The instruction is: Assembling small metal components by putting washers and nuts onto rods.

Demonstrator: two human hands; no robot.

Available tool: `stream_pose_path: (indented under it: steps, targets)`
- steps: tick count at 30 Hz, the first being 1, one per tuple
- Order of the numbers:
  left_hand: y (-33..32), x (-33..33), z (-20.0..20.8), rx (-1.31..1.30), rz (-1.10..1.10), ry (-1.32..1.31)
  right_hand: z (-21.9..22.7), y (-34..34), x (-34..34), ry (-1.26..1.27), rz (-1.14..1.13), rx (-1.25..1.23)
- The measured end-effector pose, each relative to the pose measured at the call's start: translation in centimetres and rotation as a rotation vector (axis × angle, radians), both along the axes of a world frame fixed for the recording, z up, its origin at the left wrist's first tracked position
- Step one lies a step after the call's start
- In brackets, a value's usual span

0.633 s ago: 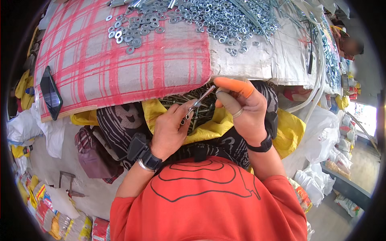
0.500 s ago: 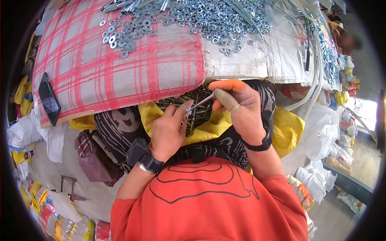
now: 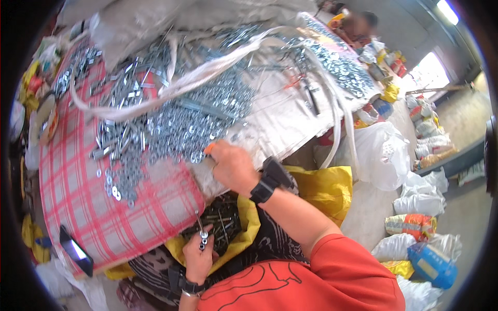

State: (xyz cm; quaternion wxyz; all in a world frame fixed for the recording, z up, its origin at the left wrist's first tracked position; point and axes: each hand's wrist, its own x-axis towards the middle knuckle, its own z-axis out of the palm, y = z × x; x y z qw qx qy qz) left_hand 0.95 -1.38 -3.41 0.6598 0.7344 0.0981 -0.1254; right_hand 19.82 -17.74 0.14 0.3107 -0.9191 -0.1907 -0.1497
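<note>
My left hand (image 3: 198, 257) is closed around a thin metal bolt (image 3: 199, 222), whose shank points up and away. Shiny nuts or washers (image 3: 203, 239) show by the fingers; which of the two is too small to tell. My right hand (image 3: 233, 165) reaches across to the table, fingers bent, with an orange finger cover on one fingertip. That fingertip meets the near edge of a heap of metal nuts (image 3: 189, 136); anything pinched there is hidden. Below the table edge, a yellow sack (image 3: 251, 220) in my lap holds many loose bolts (image 3: 222, 222).
A red checked cloth (image 3: 155, 199) covers the left part of the table, with scattered washers (image 3: 120, 185) and a phone (image 3: 77, 251). White straps (image 3: 207, 67) lie across the heap. Filled bags (image 3: 423, 199) stand on the floor at right. Another person is at the far end.
My right hand has let go of the bolt and moved up and forward to the heap. The left hand keeps the bolt. The view has turned, showing more of the table.
</note>
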Motion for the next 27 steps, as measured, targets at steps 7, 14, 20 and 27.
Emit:
stream_pose_path:
  steps: [7, 14, 20, 27]
  targets:
    - [-0.5, 0.0, 0.8, -0.107, 0.052, 0.028, 0.5, -1.2, -1.1, -0.079, -0.056, 0.036]
    - [-0.6, -0.6, 1.2, -0.134, 0.043, 0.027, 1.1, -1.0, -1.5, -0.002, -0.011, 0.268]
    - [-0.8, -1.2, 1.6, -0.062, 0.006, 0.02, 3.7, -0.8, -7.4, 0.925, 0.401, 0.761]
    - [-0.3, -1.2, 1.0, 0.239, -0.104, -0.152, 3.6, -3.0, -8.6, 0.748, 0.534, 0.559]
